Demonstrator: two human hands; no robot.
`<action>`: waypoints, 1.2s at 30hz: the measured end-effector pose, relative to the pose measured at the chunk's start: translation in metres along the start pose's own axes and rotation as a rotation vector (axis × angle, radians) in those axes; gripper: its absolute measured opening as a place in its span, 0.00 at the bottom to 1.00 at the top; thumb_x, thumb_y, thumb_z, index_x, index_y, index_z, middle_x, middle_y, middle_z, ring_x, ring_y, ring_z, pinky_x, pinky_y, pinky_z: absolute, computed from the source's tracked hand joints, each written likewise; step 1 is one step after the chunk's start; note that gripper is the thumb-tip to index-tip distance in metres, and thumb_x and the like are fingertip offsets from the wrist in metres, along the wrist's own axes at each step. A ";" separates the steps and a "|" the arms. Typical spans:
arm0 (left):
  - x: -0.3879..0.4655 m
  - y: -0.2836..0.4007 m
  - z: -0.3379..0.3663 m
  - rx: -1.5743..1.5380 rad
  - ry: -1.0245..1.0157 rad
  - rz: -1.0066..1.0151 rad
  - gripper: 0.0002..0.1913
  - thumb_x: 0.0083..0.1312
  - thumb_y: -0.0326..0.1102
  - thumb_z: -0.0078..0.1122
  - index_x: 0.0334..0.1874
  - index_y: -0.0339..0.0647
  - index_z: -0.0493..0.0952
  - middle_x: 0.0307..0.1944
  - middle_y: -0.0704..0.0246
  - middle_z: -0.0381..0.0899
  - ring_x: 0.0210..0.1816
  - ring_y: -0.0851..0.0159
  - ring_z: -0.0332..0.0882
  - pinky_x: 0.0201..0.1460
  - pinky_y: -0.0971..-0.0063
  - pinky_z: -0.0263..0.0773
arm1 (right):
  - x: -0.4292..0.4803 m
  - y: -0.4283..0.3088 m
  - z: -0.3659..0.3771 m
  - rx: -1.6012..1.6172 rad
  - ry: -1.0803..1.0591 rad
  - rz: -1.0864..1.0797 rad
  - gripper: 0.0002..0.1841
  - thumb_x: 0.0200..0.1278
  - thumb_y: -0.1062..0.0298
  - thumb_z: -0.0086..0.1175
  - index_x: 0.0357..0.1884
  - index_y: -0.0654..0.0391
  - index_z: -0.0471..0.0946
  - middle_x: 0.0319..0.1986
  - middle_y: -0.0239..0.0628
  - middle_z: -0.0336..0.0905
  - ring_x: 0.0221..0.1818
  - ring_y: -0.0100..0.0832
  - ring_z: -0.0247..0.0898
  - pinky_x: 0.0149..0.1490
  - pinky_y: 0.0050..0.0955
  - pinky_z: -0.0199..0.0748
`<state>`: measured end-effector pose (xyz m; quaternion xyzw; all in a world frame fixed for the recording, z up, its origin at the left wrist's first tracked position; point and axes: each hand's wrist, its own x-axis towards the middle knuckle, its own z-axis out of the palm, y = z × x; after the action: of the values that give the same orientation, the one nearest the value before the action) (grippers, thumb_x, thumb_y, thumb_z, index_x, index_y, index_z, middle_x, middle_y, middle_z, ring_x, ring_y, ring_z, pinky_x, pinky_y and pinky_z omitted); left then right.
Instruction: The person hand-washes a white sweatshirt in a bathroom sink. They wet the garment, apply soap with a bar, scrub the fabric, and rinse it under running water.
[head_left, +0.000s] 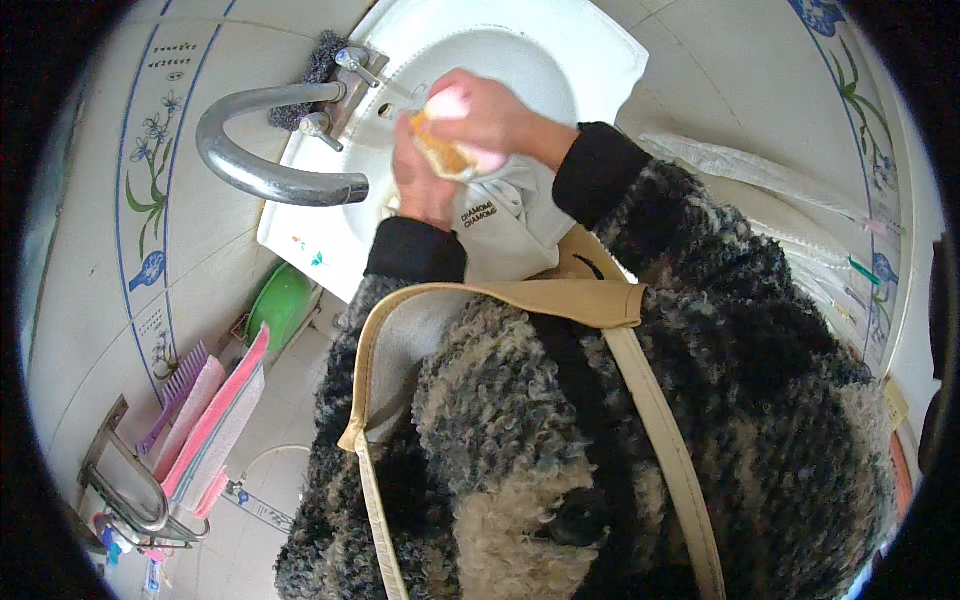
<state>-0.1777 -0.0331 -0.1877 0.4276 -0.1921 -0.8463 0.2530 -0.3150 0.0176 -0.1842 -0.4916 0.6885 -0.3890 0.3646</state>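
Observation:
Over the white washbasin (311, 225), my right hand (487, 112) is closed around a blurred pink-and-white thing, perhaps a sponge or cloth, and presses it on the yellowish-orange part (446, 154) of a cream fabric article (510, 232) that bears dark writing. Beside it my left hand (424, 176) grips the near edge of that article; its fingers are mostly hidden. The article's loose folds hang over the basin's near rim. A curved metal faucet (277, 191) juts in from the left, its spout left of my left wrist.
A dark scouring pad (326, 60) lies behind the two tap handles (322, 131). At lower left are a green plastic basin (279, 306), a purple comb (180, 386) and pink towels (217, 420) on a metal rack (127, 480). Tan-edged straps (652, 405) cross my fleecy coat.

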 end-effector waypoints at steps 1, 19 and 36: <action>-0.001 0.001 -0.004 -0.066 0.006 -0.063 0.30 0.77 0.56 0.34 0.67 0.36 0.66 0.61 0.57 0.74 0.62 0.52 0.73 0.68 0.58 0.66 | -0.009 -0.007 0.013 0.034 0.018 -0.016 0.30 0.50 0.43 0.66 0.49 0.56 0.78 0.44 0.50 0.81 0.45 0.47 0.79 0.50 0.40 0.76; 0.018 0.018 -0.023 0.123 0.144 0.134 0.25 0.77 0.59 0.34 0.37 0.42 0.68 0.31 0.68 0.69 0.34 0.65 0.73 0.40 0.67 0.73 | -0.041 -0.031 0.007 -0.043 0.191 -0.151 0.28 0.47 0.47 0.69 0.48 0.52 0.78 0.37 0.53 0.79 0.39 0.51 0.76 0.46 0.45 0.76; 0.002 0.018 -0.005 0.019 0.039 0.021 0.24 0.78 0.50 0.40 0.60 0.34 0.70 0.58 0.60 0.75 0.61 0.58 0.72 0.67 0.61 0.65 | -0.050 -0.002 -0.047 0.548 0.128 0.316 0.34 0.51 0.49 0.70 0.53 0.63 0.75 0.44 0.44 0.80 0.45 0.32 0.78 0.49 0.30 0.78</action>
<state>-0.1699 -0.0488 -0.1817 0.4443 -0.1997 -0.8333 0.2614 -0.3433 0.0739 -0.1565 -0.2366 0.6475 -0.5284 0.4955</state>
